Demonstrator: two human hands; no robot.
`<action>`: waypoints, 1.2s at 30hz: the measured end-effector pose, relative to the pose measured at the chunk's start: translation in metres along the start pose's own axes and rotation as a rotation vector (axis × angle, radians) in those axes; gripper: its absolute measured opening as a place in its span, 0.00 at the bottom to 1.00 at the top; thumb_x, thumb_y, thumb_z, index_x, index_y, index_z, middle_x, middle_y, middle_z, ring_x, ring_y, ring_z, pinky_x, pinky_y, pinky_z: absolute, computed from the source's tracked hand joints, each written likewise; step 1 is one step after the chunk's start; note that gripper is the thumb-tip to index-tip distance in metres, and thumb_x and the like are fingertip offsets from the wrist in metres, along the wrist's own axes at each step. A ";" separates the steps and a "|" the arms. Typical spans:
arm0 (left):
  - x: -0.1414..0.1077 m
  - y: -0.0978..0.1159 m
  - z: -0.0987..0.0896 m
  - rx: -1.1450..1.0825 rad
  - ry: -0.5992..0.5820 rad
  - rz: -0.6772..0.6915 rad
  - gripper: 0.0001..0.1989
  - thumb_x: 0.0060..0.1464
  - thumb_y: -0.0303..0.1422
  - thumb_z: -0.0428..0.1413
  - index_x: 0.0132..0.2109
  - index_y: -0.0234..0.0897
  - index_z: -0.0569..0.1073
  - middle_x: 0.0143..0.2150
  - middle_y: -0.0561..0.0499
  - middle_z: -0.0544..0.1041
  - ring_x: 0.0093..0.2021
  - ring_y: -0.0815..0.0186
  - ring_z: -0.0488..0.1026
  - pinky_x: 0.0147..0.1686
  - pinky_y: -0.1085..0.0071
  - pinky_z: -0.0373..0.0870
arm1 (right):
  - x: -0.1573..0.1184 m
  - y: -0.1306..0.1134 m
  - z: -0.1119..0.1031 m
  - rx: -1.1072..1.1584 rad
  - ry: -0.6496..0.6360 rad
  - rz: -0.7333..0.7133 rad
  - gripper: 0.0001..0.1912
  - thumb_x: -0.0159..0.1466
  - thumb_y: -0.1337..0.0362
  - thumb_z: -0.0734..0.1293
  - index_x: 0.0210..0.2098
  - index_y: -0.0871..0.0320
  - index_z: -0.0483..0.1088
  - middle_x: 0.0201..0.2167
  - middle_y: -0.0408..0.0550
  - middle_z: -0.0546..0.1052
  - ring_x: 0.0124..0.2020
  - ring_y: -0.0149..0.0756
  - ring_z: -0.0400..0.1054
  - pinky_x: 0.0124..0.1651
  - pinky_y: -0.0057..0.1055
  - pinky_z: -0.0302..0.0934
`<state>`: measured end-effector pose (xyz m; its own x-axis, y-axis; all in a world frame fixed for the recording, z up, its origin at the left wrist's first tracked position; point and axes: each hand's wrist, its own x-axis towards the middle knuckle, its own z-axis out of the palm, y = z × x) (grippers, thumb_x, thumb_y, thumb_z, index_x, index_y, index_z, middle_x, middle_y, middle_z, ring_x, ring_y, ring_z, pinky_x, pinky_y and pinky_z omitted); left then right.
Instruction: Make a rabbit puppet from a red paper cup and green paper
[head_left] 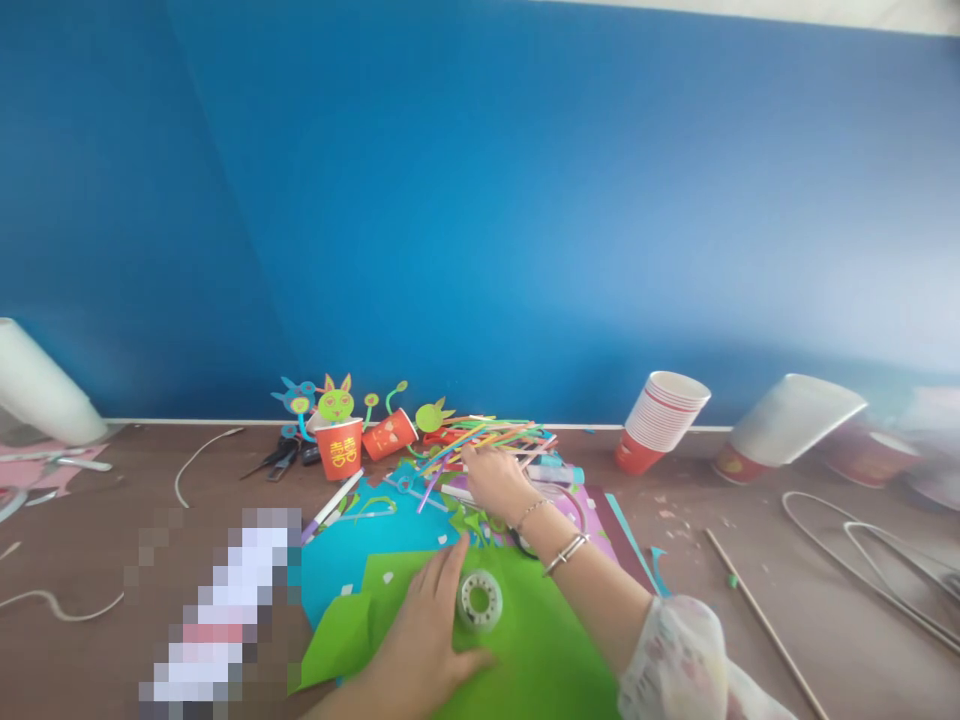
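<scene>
My left hand (431,630) lies low over the green paper (540,640), thumb and fingers apart. Right beside its fingers sits a roll of clear tape (480,601) on the paper. My right hand (499,483) reaches farther out to the near side of a pile of colourful drinking straws (517,436). Its fingers curl downward and look closed, but what they hold, if anything, is hidden. Green paper scraps (471,525) lie just below it. Blue paper (337,560) and purple paper (596,520) stick out around the green sheet, and a glue stick (556,474) lies past my right wrist.
Red paper cups (341,448) with paper animal faces on straws stand at the back left. A stack of paper cups (664,420) stands back right beside a bagged cup stack (795,425). A marker (332,505), a thin stick (761,615) and cables (862,530) lie around.
</scene>
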<state>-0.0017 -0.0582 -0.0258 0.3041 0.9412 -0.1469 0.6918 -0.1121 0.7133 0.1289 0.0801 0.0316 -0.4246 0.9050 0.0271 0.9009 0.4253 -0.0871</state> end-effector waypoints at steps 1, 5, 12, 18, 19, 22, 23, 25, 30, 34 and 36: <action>0.000 -0.003 0.001 -0.040 0.010 0.003 0.50 0.39 0.27 0.62 0.67 0.34 0.45 0.67 0.38 0.51 0.66 0.50 0.48 0.63 0.53 0.46 | -0.003 0.000 -0.002 0.009 0.019 0.005 0.18 0.61 0.74 0.58 0.50 0.62 0.65 0.43 0.60 0.75 0.45 0.44 0.69 0.45 0.35 0.59; 0.001 -0.015 0.000 -0.146 0.051 0.052 0.46 0.42 0.23 0.57 0.66 0.36 0.45 0.65 0.37 0.55 0.62 0.55 0.56 0.62 0.54 0.48 | -0.017 0.003 -0.005 0.080 0.076 0.030 0.17 0.68 0.66 0.52 0.55 0.56 0.60 0.43 0.56 0.74 0.45 0.43 0.69 0.43 0.33 0.58; -0.003 -0.021 -0.005 -0.123 0.078 0.138 0.40 0.43 0.24 0.57 0.64 0.39 0.53 0.64 0.39 0.57 0.62 0.54 0.58 0.61 0.51 0.51 | -0.040 0.008 0.004 0.252 0.069 0.044 0.16 0.69 0.66 0.50 0.44 0.60 0.67 0.39 0.52 0.77 0.40 0.37 0.71 0.39 0.27 0.56; -0.002 -0.011 -0.013 -0.050 0.048 0.167 0.34 0.40 0.27 0.62 0.57 0.36 0.65 0.61 0.40 0.61 0.62 0.52 0.56 0.61 0.53 0.53 | -0.048 0.007 0.012 0.321 0.037 0.053 0.17 0.69 0.63 0.50 0.48 0.57 0.67 0.36 0.50 0.79 0.36 0.38 0.73 0.34 0.27 0.56; -0.002 -0.009 -0.015 -0.045 0.052 0.167 0.32 0.40 0.28 0.62 0.56 0.37 0.66 0.61 0.40 0.62 0.62 0.52 0.56 0.60 0.53 0.53 | -0.048 0.006 0.014 0.324 0.038 0.061 0.17 0.69 0.62 0.50 0.49 0.56 0.66 0.35 0.50 0.79 0.35 0.39 0.73 0.32 0.27 0.55; -0.003 -0.006 -0.017 -0.049 0.065 0.156 0.26 0.43 0.29 0.62 0.52 0.38 0.70 0.59 0.41 0.64 0.61 0.52 0.58 0.60 0.53 0.54 | -0.047 0.006 0.017 0.326 0.047 0.085 0.19 0.70 0.59 0.49 0.49 0.55 0.66 0.32 0.50 0.79 0.33 0.40 0.73 0.31 0.28 0.54; -0.003 -0.005 -0.017 -0.057 0.067 0.155 0.25 0.42 0.30 0.62 0.51 0.38 0.70 0.59 0.41 0.64 0.61 0.52 0.58 0.60 0.54 0.55 | -0.047 0.006 0.018 0.326 0.050 0.095 0.19 0.69 0.58 0.49 0.50 0.56 0.65 0.32 0.50 0.79 0.33 0.41 0.73 0.31 0.29 0.55; -0.001 -0.005 -0.016 -0.076 0.070 0.149 0.25 0.41 0.30 0.64 0.49 0.39 0.72 0.58 0.42 0.64 0.60 0.51 0.59 0.59 0.54 0.55 | -0.047 0.008 0.020 0.335 0.059 0.129 0.22 0.67 0.54 0.53 0.56 0.58 0.60 0.32 0.52 0.78 0.34 0.44 0.73 0.31 0.30 0.56; 0.005 -0.002 -0.015 -0.109 0.098 0.119 0.25 0.41 0.29 0.64 0.49 0.41 0.73 0.54 0.44 0.67 0.57 0.54 0.63 0.58 0.56 0.57 | -0.051 0.018 0.021 0.501 0.197 0.105 0.29 0.64 0.64 0.54 0.63 0.64 0.46 0.36 0.54 0.75 0.39 0.43 0.69 0.39 0.34 0.60; 0.005 0.001 -0.013 -0.084 0.073 0.102 0.26 0.40 0.30 0.63 0.50 0.42 0.73 0.53 0.45 0.67 0.57 0.53 0.62 0.58 0.54 0.57 | -0.055 0.027 0.017 0.792 0.269 0.039 0.29 0.60 0.72 0.52 0.61 0.57 0.51 0.35 0.48 0.71 0.32 0.34 0.66 0.37 0.31 0.61; 0.004 0.000 -0.012 -0.075 0.077 0.097 0.26 0.41 0.30 0.63 0.51 0.42 0.72 0.55 0.45 0.66 0.57 0.53 0.61 0.58 0.55 0.57 | -0.057 0.029 0.014 1.024 0.274 0.112 0.24 0.59 0.70 0.53 0.55 0.54 0.59 0.32 0.44 0.70 0.26 0.31 0.63 0.31 0.28 0.61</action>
<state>-0.0083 -0.0508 -0.0188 0.3137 0.9492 -0.0237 0.6098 -0.1823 0.7713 0.1782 0.0404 0.0131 -0.1942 0.9644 0.1795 0.3738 0.2419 -0.8954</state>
